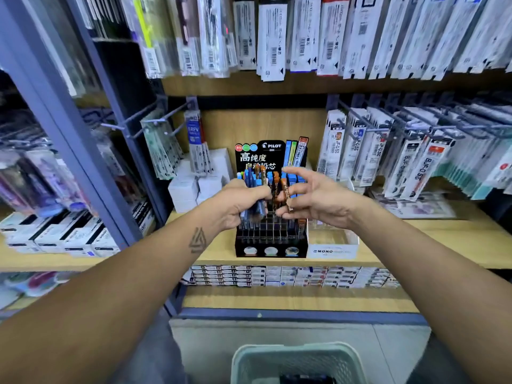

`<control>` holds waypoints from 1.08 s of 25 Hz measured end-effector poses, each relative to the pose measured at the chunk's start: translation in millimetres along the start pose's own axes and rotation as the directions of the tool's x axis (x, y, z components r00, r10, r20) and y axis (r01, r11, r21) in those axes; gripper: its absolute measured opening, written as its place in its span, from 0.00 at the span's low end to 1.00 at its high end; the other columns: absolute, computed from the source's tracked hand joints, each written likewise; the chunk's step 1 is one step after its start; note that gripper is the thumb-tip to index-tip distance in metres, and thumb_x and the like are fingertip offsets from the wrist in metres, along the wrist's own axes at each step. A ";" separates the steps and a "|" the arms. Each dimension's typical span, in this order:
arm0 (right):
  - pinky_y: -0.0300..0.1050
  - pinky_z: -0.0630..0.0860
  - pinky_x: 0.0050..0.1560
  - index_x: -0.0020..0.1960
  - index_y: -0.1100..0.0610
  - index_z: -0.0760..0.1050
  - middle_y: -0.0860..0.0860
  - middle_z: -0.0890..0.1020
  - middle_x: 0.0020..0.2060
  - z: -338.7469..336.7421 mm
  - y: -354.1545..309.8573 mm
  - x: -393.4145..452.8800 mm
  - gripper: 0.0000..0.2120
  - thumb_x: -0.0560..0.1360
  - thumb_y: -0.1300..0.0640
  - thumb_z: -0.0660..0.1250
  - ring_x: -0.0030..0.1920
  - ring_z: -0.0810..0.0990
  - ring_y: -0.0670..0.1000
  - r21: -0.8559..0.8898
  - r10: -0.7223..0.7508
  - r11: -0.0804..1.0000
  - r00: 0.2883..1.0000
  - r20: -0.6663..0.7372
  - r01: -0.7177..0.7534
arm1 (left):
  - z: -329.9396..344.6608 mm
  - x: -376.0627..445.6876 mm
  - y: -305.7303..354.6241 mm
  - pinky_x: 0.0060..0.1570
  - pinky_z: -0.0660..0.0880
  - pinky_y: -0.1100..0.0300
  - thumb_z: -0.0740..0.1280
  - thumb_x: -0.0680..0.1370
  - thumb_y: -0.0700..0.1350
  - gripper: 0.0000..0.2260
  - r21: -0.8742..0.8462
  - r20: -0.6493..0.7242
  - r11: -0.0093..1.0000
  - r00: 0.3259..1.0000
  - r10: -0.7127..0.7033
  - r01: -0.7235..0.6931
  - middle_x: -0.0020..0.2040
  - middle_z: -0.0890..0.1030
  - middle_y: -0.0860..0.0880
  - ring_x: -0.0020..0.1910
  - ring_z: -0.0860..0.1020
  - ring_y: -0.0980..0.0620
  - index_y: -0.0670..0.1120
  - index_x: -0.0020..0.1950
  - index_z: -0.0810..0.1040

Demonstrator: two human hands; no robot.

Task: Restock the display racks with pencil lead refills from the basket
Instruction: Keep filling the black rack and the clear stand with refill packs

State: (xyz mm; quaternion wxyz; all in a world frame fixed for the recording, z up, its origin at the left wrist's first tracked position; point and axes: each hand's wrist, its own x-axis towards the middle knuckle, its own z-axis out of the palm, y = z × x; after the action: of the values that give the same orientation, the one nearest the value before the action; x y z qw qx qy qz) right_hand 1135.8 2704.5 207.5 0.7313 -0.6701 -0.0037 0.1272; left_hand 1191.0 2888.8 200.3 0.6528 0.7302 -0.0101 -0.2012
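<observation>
Refills (256,187) above rack (271,239), wooden shelf (415,239)

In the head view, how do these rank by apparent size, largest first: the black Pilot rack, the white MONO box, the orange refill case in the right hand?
1. Black Pilot rack
2. White MONO box
3. Orange refill case, pinched by the right hand; nearer the camera, yet clearly smallest.

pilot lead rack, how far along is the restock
Done: the back rows of the Pilot rack already hold blue and orange lead tubes. In hand: the left hand grips a bunch of blue tubes, and the right hand pinches an orange tube above the rack. Left: many front slots look empty, and the basket below holds something dark, too cropped to identify.
</observation>
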 end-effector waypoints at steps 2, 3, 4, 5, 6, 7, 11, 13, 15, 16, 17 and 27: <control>0.54 0.84 0.50 0.73 0.51 0.68 0.60 0.79 0.51 -1.2 4.0 11.7 0.33 0.76 0.79 0.61 0.50 0.85 0.65 -0.036 -0.005 0.999 1.000 -0.002 0.005 | 1.5 5.8 1.1 0.33 0.77 0.57 0.71 0.73 0.35 0.05 0.008 0.005 1.000 1.000 0.021 -0.021 0.32 0.78 0.46 0.29 0.76 0.50 0.42 0.46 0.78; 0.55 0.84 0.51 0.72 0.53 0.70 0.61 0.80 0.51 -1.0 5.7 15.8 0.31 0.76 0.78 0.61 0.51 0.85 0.65 -0.070 -0.016 0.997 1.000 -0.018 0.015 | 2.1 7.4 2.3 0.32 0.77 0.58 0.71 0.74 0.35 0.04 0.022 0.010 0.999 1.000 0.027 -0.027 0.32 0.78 0.46 0.28 0.77 0.50 0.42 0.45 0.78; 0.56 0.83 0.52 0.70 0.54 0.72 0.61 0.81 0.51 -0.4 8.1 19.2 0.27 0.77 0.76 0.63 0.50 0.85 0.64 -0.111 -0.036 0.993 0.999 -0.037 0.032 | 2.8 7.7 3.4 0.31 0.77 0.58 0.71 0.73 0.35 0.04 0.040 0.020 0.999 0.999 0.030 -0.030 0.32 0.79 0.46 0.28 0.77 0.51 0.42 0.44 0.79; 0.56 0.83 0.52 0.67 0.54 0.74 0.60 0.84 0.49 0.7 8.4 21.7 0.23 0.78 0.74 0.64 0.48 0.86 0.61 -0.173 -0.068 0.983 0.996 -0.059 0.057 | 2.8 8.7 4.6 0.30 0.76 0.58 0.71 0.73 0.35 0.04 0.054 0.031 0.998 0.999 0.033 -0.035 0.32 0.79 0.45 0.28 0.78 0.51 0.42 0.44 0.79; 0.55 0.83 0.52 0.63 0.53 0.76 0.57 0.85 0.45 0.7 7.6 25.2 0.20 0.78 0.72 0.65 0.46 0.86 0.58 -0.255 -0.118 0.963 0.989 -0.086 0.093 | 2.7 9.8 6.6 0.30 0.76 0.58 0.71 0.72 0.35 0.04 0.058 0.034 0.998 0.999 0.037 -0.039 0.32 0.80 0.45 0.28 0.78 0.51 0.41 0.44 0.79; 0.53 0.83 0.52 0.61 0.54 0.78 0.55 0.86 0.41 0.5 5.5 28.0 0.17 0.78 0.71 0.66 0.44 0.86 0.55 -0.335 -0.176 0.933 0.978 -0.111 0.130 | 2.5 11.7 8.4 0.30 0.76 0.58 0.72 0.72 0.35 0.04 0.053 0.027 0.998 0.999 0.039 -0.040 0.32 0.79 0.45 0.28 0.78 0.51 0.41 0.44 0.79; 0.52 0.82 0.55 0.56 0.54 0.84 0.51 0.86 0.46 -8.5 1.3 47.3 0.14 0.74 0.66 0.73 0.46 0.86 0.54 -0.622 -0.401 0.763 0.883 -0.242 0.176 | -4.4 20.3 14.9 0.35 0.77 0.53 0.72 0.73 0.35 0.05 -0.003 -0.041 0.999 0.998 0.050 -0.050 0.32 0.77 0.45 0.30 0.76 0.49 0.41 0.45 0.77; 0.50 0.81 0.57 0.55 0.51 0.85 0.47 0.86 0.47 -11.5 2.2 54.7 0.12 0.74 0.62 0.75 0.46 0.84 0.49 -0.754 -0.472 0.642 0.847 -0.243 0.141 | -8.5 23.0 17.4 0.36 0.77 0.53 0.72 0.73 0.35 0.05 0.013 -0.062 0.998 0.996 0.065 -0.065 0.32 0.77 0.44 0.30 0.77 0.48 0.42 0.43 0.77; 0.44 0.80 0.54 0.53 0.51 0.84 0.46 0.84 0.44 -8.7 2.5 58.3 0.11 0.73 0.61 0.76 0.43 0.82 0.45 -0.787 -0.477 0.602 0.852 -0.218 0.136 | -11.6 24.6 18.6 0.36 0.78 0.54 0.72 0.73 0.36 0.05 0.033 -0.077 0.997 0.994 0.075 -0.072 0.33 0.77 0.44 0.31 0.77 0.48 0.42 0.42 0.77; 0.41 0.79 0.51 0.51 0.50 0.83 0.46 0.83 0.42 -5.8 2.6 59.5 0.10 0.73 0.61 0.76 0.41 0.80 0.44 -0.794 -0.473 0.593 0.856 -0.209 0.133 | -12.7 24.9 18.6 0.35 0.78 0.55 0.72 0.73 0.36 0.05 0.034 -0.080 0.997 0.994 0.075 -0.073 0.33 0.77 0.44 0.32 0.78 0.47 0.42 0.42 0.77; 0.39 0.77 0.48 0.50 0.49 0.82 0.45 0.82 0.41 -2.6 2.8 60.4 0.10 0.72 0.61 0.77 0.40 0.79 0.43 -0.806 -0.474 0.577 0.857 -0.202 0.130 | -13.7 25.2 18.2 0.34 0.78 0.55 0.72 0.73 0.36 0.05 0.029 -0.080 0.997 0.994 0.074 -0.072 0.33 0.77 0.44 0.33 0.78 0.47 0.42 0.42 0.77; 0.45 0.80 0.52 0.51 0.54 0.83 0.47 0.82 0.41 -2.0 15.0 66.3 0.07 0.73 0.61 0.75 0.43 0.81 0.48 -0.905 -0.519 0.418 0.838 -0.169 0.076 | -16.6 20.9 17.7 0.34 0.79 0.55 0.72 0.74 0.37 0.05 0.026 -0.048 0.998 0.997 0.065 -0.064 0.35 0.76 0.43 0.35 0.76 0.46 0.42 0.43 0.77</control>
State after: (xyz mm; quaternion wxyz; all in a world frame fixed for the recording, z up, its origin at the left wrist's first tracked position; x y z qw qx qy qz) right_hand 1197.7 2716.3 181.7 0.2789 -0.9431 -0.0307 -0.1783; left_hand 1219.7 2896.2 212.5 0.6503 0.7420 -0.0201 -0.1618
